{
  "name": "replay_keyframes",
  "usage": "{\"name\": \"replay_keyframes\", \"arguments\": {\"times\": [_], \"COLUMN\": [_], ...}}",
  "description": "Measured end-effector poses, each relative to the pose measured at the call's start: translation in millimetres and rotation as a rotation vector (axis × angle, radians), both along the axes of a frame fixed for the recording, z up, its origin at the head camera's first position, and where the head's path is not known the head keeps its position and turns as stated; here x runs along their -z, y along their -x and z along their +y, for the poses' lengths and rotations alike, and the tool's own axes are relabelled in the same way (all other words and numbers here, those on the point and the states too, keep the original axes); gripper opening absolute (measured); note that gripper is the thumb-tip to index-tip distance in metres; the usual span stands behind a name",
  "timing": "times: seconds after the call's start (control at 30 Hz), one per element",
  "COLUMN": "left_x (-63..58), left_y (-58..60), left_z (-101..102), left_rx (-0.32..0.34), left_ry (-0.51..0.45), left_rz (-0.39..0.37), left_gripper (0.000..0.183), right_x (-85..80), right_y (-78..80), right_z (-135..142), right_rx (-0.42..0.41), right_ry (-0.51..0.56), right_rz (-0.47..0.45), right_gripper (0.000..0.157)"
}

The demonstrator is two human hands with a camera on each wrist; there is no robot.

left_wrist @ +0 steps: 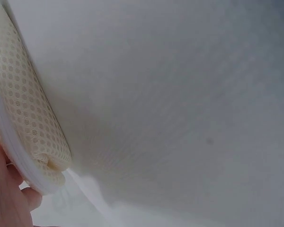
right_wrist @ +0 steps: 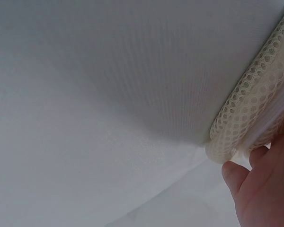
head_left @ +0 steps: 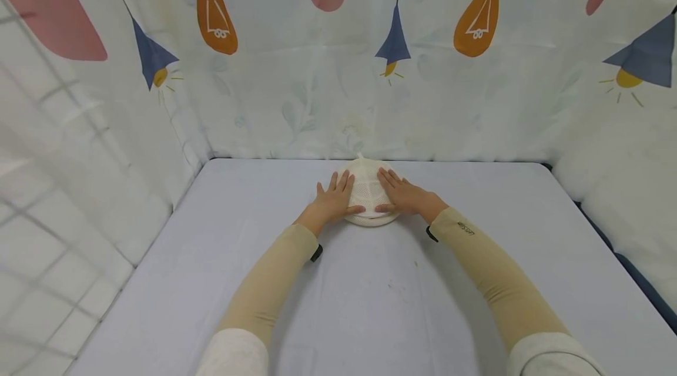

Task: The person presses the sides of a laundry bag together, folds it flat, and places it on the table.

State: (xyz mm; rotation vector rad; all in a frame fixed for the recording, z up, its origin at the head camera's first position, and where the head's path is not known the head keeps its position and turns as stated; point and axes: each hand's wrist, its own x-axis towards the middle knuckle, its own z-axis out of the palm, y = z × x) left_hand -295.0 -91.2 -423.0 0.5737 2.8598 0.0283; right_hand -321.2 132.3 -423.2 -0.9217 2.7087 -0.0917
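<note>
A rounded cream mesh laundry bag (head_left: 366, 191) lies on the bed-like white surface near its far edge, with a small loop at the top. My left hand (head_left: 332, 202) rests on its left side, fingers straight and spread, thumb pointing inward. On the other side, my right hand (head_left: 406, 195) lies with extended fingers over the bag's right edge. In the left wrist view, the honeycomb mesh bag (left_wrist: 28, 104) shows a pale band along its edge, beside the hand (left_wrist: 9, 194). The right wrist view has the folded mesh rim (right_wrist: 246, 104) right by the thumb of the hand (right_wrist: 267, 189).
A white cloth (head_left: 365, 305) covers the flat surface, with a few small specks in front of the bag. Fabric curtains (head_left: 338, 88) printed with lamps and bulbs hang behind and at the left. Pale bulky fabric (head_left: 624, 188) borders the right edge.
</note>
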Motion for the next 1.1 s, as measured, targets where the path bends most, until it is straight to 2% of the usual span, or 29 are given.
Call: {"name": "replay_keyframes", "arguments": {"times": [0.57, 1.1], "left_x": [-3.5, 0.6], "left_y": [-1.0, 2.7], "left_z": [2.5, 5.0], "left_rx": [-0.021, -0.029], "left_ry": [0.010, 0.012], "left_rz": [-0.013, -0.026], "left_gripper": [0.093, 0.095], "right_x": [0.0, 4.8], "right_y": [2.6, 3.9], "right_z": [0.1, -0.5], "right_rx": [0.004, 0.017], "right_ry": [0.001, 0.014], "right_rz": [-0.010, -0.020], "right_gripper": [0.097, 0.100]}}
